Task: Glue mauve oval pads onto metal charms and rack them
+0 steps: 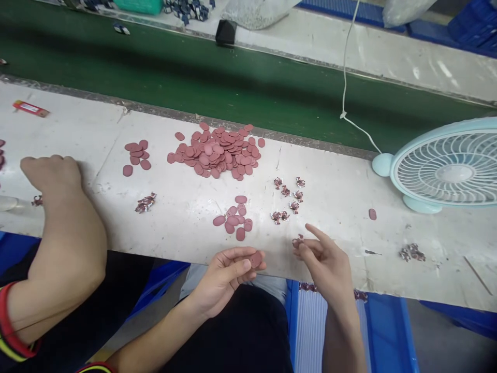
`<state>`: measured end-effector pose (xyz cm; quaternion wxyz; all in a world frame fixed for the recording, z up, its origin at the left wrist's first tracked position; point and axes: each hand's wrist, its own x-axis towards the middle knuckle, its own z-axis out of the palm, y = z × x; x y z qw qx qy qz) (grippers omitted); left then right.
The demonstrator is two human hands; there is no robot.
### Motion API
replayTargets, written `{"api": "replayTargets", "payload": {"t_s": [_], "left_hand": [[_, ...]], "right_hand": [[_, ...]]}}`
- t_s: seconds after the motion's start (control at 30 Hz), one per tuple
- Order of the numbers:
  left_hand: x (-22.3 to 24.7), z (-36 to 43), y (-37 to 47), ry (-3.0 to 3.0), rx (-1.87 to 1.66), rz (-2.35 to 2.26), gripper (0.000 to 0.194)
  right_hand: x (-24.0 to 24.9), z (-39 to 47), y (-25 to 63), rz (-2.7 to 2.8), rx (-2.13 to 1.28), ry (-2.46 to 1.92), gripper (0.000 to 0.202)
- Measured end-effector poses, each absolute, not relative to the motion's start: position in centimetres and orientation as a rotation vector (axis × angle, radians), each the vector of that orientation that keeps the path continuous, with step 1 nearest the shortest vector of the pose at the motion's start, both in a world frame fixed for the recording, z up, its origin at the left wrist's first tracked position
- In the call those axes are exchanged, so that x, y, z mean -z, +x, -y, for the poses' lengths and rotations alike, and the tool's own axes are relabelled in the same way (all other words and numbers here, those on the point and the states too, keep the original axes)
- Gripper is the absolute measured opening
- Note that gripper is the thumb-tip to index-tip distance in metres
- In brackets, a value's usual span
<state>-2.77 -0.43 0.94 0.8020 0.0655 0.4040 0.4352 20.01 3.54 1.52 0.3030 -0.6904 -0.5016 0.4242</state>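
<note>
Between the thumb and fingers of my left hand (229,272) is a reddish oval disc (255,259), held just over the table's near edge. My right hand (324,259) pinches a small brown-and-white figure-like piece (298,241), its index finger stretched out. Several similar small pieces (285,191) lie loosely on the table beyond my right hand. Past my left hand is a small group of reddish oval discs (235,220), some showing tiny holes. A large heap of the same discs (221,150) sits farther back.
A co-worker's arm (62,223) reaches in at left, near more discs (135,154) and small pieces (146,203). A light-blue fan (450,166) stands at right, its white cord (345,77) running upward. A green conveyor belt (186,77) runs behind the table. Blue bins (390,331) sit below the edge.
</note>
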Motion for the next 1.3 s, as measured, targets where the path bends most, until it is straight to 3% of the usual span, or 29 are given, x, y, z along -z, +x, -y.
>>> {"api": "replayTargets", "payload": {"t_s": [0.17, 1.0, 1.3], "left_hand": [[-1.0, 0.6, -1.8, 0.214, -0.95, -0.872, 0.022], [-1.2, 0.8, -1.0, 0.382, -1.021, -0.783, 0.003], [-1.5, 1.0, -0.9, 0.454, -1.071, -0.825, 0.007]], "right_hand": [[-3.5, 0.2, 18.0, 1.175, -1.472, -1.358, 0.015], [-4.4, 1.5, 15.6, 1.206, -1.459, -1.386, 0.018], [-4.0, 1.3, 16.2, 1.212, -1.522, -1.278, 0.023]]}}
